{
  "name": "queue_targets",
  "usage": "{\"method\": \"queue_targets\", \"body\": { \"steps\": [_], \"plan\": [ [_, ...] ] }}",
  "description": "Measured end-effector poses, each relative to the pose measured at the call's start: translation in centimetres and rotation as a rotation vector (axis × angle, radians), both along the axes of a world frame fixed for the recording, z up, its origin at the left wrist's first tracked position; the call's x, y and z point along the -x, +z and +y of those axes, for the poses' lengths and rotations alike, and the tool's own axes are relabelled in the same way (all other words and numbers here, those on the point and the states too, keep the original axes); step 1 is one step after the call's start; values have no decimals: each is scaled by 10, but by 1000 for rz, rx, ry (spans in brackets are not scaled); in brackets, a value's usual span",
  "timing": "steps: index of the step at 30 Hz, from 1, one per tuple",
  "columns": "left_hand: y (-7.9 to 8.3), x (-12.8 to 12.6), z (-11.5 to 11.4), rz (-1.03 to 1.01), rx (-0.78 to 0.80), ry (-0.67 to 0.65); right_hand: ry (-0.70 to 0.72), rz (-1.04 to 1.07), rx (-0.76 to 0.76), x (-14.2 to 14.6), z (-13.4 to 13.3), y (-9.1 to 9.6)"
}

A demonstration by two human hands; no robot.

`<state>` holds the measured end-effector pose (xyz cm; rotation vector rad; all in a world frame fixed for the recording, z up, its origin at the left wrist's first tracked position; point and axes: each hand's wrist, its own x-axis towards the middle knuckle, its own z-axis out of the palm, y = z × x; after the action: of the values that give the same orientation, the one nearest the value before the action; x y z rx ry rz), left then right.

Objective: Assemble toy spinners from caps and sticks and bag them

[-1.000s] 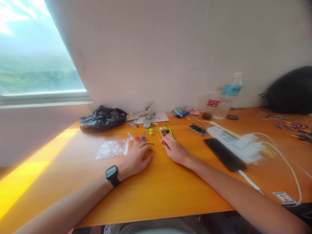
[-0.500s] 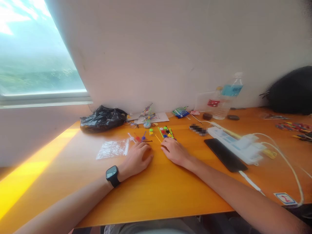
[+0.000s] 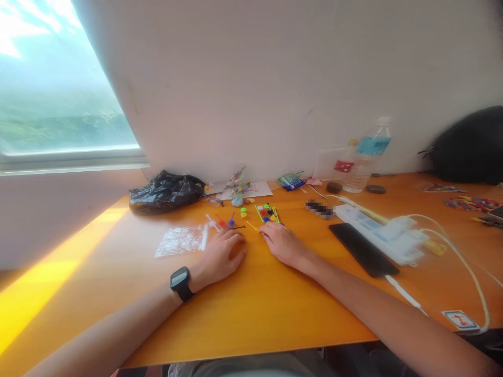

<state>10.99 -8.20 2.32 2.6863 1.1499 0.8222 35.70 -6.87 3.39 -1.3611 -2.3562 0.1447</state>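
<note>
My left hand (image 3: 223, 254), with a watch on its wrist, rests on the table with its thumb apart from the fingers. Just beyond its fingertips lie a black plastic stick (image 3: 238, 227), a white one (image 3: 212, 222), a red round piece (image 3: 222, 224) and a blue piece (image 3: 231, 223). The fingers of my right hand (image 3: 283, 242) are pinched on a small yellow plastic stick (image 3: 252, 226), which points left. Behind that hand sits a cluster of coloured discs and green sticks (image 3: 268, 212). Two green and yellow discs (image 3: 243, 212) lie left of the cluster.
A clear plastic bag (image 3: 181, 241) lies left of my left hand, with a black bag (image 3: 167, 192) behind it. At the right are a phone (image 3: 363, 250), a white power strip (image 3: 373, 230) with cables and plastic bottles (image 3: 361, 167). Papers (image 3: 259, 188) lie by the wall.
The yellow stick in my right hand has turned flatter, its free end swinging left and down. My right fingers have shifted slightly; the left hand stays put.
</note>
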Motion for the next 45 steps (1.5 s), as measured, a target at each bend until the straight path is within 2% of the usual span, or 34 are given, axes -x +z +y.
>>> {"method": "queue_targets", "body": {
  "steps": [9,19,29,37,45],
  "plan": [
    [1,0,0,-16,7,-9,-7,2,46,-3,9,-15],
    [2,0,-1,-7,24,-9,-42,-43,27,0,1,-5],
    [2,0,0,-11,19,-9,-33,3,54,-3,5,-8],
    [0,0,0,-15,18,-13,41,156,69,-5,7,-18],
    [2,0,0,-18,24,-14,66,102,53,-3,2,-12]
  ]
}}
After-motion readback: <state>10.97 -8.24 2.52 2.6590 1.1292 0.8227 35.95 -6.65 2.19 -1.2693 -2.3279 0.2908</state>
